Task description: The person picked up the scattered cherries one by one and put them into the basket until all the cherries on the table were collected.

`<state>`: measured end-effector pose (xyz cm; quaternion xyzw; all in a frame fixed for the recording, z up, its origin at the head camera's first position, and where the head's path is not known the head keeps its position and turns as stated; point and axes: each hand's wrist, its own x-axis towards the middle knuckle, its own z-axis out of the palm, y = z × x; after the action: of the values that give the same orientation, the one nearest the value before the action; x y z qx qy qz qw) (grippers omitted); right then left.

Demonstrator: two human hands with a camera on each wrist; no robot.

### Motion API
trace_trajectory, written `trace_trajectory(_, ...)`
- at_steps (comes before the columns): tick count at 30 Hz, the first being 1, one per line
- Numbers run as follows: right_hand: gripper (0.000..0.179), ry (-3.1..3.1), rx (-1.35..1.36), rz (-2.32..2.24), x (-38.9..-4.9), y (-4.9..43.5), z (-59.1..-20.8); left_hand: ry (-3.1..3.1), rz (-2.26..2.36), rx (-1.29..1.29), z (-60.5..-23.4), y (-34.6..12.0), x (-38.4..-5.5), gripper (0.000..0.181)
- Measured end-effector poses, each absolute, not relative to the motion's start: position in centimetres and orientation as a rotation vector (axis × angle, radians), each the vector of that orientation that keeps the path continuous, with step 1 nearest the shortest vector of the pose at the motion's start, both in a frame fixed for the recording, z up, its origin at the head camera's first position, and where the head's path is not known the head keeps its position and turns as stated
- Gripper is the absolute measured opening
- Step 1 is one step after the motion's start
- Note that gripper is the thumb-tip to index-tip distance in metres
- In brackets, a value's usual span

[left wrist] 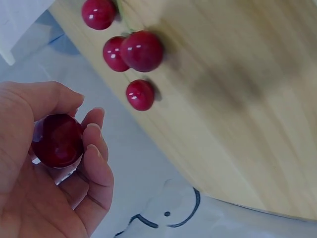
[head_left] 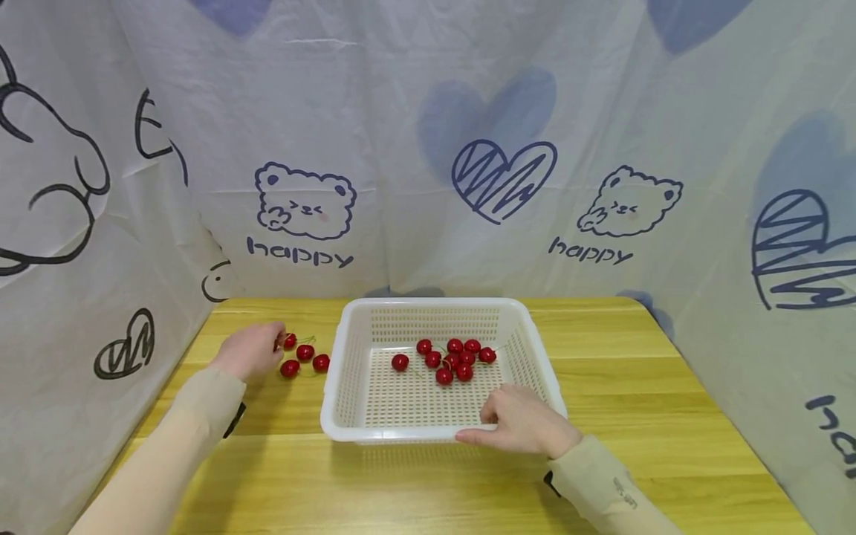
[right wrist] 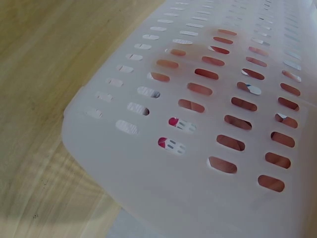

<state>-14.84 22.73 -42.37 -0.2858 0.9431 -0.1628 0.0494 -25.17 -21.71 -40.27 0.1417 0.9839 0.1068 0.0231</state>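
Note:
My left hand (head_left: pixel 250 351) is over the left side of the table. In the left wrist view, a dark red cherry (left wrist: pixel 58 141) sits between the thumb and curled fingers of that hand (left wrist: pixel 94 168). Several more cherries (head_left: pixel 305 352) lie on the wood just right of it, some with green stems. A white plastic basket (head_left: pixel 428 434) with slotted walls stands mid-table, and a loose group of cherries (head_left: pixel 464 371) rests on its floor. My right hand (head_left: pixel 524 422) grips the basket's near rim toward the right corner, thumb outside and fingers inside. The right wrist view shows mainly the slotted wall (right wrist: pixel 148 148).
The yellow wood-grain table (head_left: pixel 622 416) extends around the basket. A pale cloth (head_left: pixel 401 148) printed with bears and hearts hangs behind the table and along both sides. One cherry (head_left: pixel 400 362) lies apart, left of the group in the basket.

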Motion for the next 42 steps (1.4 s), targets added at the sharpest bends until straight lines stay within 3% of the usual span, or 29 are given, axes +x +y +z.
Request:
trace_trajectory(5,0.064,2.868,-0.876,-0.486,-15.0,22.7,-42.3,3.065,0.327,0.461,-39.5,-20.9,-25.6,0.016)
trace_trajectory(16,0.063,2.872,-0.891,-0.496,-15.0,22.7,-42.4,3.071,0.362,0.514,-37.0,-18.6,-26.3,0.004)
trace_trajectory(42,0.064,2.890,-0.887,-0.487,-14.9,22.8,-42.6,3.056,0.464,0.665,-33.9,-11.4,-27.7,0.014)
